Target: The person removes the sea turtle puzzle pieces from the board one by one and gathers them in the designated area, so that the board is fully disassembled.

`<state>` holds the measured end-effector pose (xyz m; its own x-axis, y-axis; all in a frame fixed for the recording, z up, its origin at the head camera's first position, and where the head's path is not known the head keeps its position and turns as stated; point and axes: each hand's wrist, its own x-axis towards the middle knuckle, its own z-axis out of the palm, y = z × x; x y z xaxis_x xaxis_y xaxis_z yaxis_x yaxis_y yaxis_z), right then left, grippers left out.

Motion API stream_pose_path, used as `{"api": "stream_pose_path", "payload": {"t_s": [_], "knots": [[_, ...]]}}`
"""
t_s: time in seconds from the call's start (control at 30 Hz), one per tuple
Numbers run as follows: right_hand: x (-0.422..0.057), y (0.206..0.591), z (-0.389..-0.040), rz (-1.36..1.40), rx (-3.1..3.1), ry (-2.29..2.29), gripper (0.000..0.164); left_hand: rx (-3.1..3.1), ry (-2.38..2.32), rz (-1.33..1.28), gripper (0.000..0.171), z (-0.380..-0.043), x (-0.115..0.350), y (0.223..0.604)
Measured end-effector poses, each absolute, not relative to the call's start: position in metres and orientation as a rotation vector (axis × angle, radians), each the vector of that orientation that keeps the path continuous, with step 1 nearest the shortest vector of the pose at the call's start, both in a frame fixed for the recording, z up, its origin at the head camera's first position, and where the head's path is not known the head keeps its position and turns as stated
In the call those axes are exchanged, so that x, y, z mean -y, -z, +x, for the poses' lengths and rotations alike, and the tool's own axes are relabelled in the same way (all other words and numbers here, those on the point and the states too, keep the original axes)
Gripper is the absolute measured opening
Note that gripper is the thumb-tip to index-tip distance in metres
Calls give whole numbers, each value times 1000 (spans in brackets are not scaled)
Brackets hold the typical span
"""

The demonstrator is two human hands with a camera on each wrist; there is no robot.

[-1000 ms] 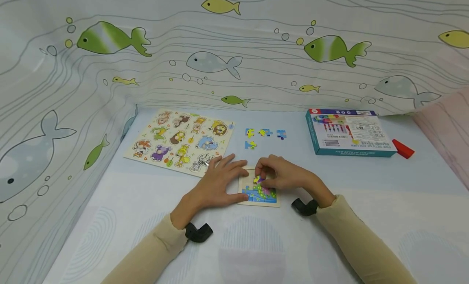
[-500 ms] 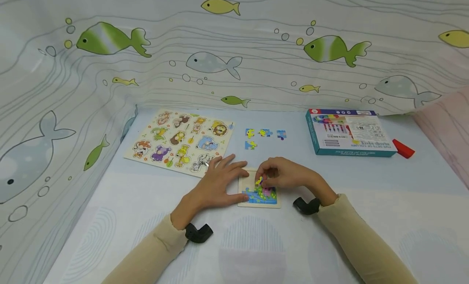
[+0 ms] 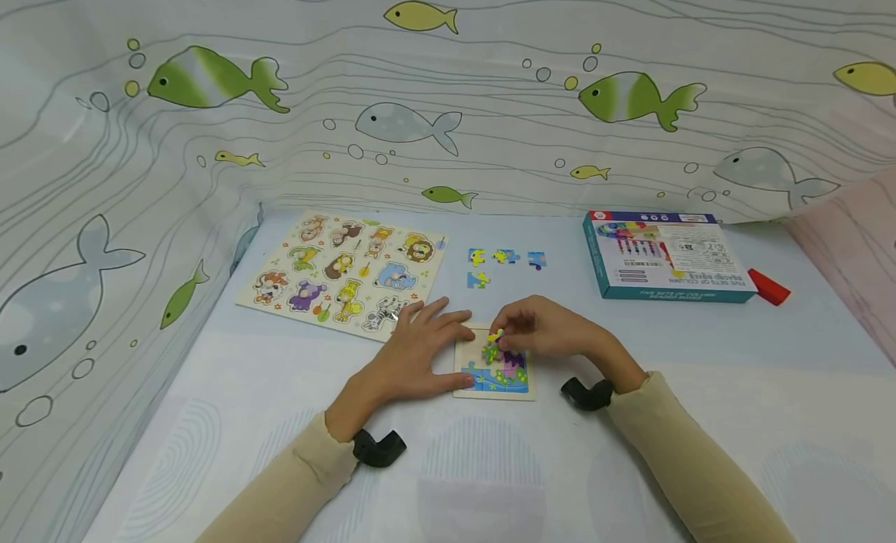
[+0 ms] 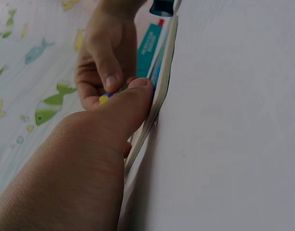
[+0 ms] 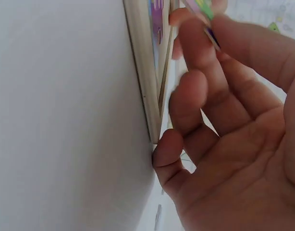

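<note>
A small square wooden puzzle tray [image 3: 494,396] lies in front of the person, its lower part filled with blue, green, pink and purple jigsaw pieces. My left hand [image 3: 413,356] is spread along its left side, thumb on the lower left corner and fingertips by the upper left. Above the tray's middle, my right hand [image 3: 549,327] pinches a green and yellow jigsaw piece [image 3: 491,352] between thumb and fingers. The right wrist view shows this jigsaw piece [image 5: 204,9] tilted, thumb on one face. Bare wood shows at the tray's upper left.
Several loose jigsaw pieces [image 3: 505,256] lie behind the tray. A large animal puzzle board [image 3: 364,269] sits at the left, close to the left fingertips. At the back right are a flat teal-edged box [image 3: 668,255] and a red object [image 3: 770,286].
The right hand has tilted and shifted the pinched jigsaw piece, showing more of its green part and more purple in the tray beneath. The left hand stays in place.
</note>
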<state>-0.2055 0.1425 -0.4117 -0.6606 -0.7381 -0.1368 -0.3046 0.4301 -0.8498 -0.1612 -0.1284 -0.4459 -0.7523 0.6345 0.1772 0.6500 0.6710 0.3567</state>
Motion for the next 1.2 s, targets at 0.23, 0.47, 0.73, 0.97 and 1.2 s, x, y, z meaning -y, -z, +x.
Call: {"api": "stream_pose_path", "payload": {"t_s": [0.23, 0.47, 0.73, 0.97, 1.2], "knots": [[-146, 417, -211, -811, -2297, 1253, 14, 2847, 625, -1087, 55, -162, 129, 447], [-155, 419, -216, -720, -2462, 1262, 14, 2826, 621, -1095, 55, -161, 128, 446], [-161, 424, -220, -551, -2618, 1209, 25, 2828, 608, -1095, 55, -160, 128, 446], [-160, 425, -221, -510, -2662, 1187, 45, 2836, 615, -1091, 55, -160, 129, 446], [-162, 426, -222, -549, -2676, 1126, 53, 2828, 621, -1098, 55, -160, 129, 445]]}}
